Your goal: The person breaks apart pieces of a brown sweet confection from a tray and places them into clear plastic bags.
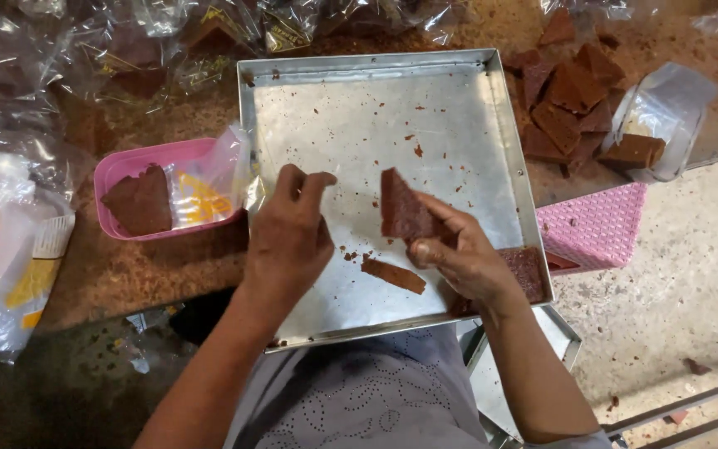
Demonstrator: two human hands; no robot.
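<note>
Over the square metal tray (459,125), near its middle, the right hand (467,262) grips a flat reddish-brown slab (405,208) of some sweet between thumb and fingers, holding it upright above the tray floor. The left hand (288,237) hovers just to the left of it, fingers curled loosely with the thumb and forefinger nearly meeting — it pinches the edge of a clear plastic bag (218,170), though how firmly cannot be told. That bag trails left into a pink plastic basket (118,170) on the table (126,274), where another brown slab (139,202) lies. On the tray floor, between the two hands and slightly nearer, rests a broken strip (394,275) of the same brown stuff, with small crumbs scattered around it. Another slab (527,270) sits in the tray's near right corner, partly hidden by the right wrist. Farther right, beyond the tray rim, a heap of brown slabs (567,100) lies on the table — beside it a clear bag holding one piece (637,150). Crumpled clear wrappers (126,41) crowd the far left.
</note>
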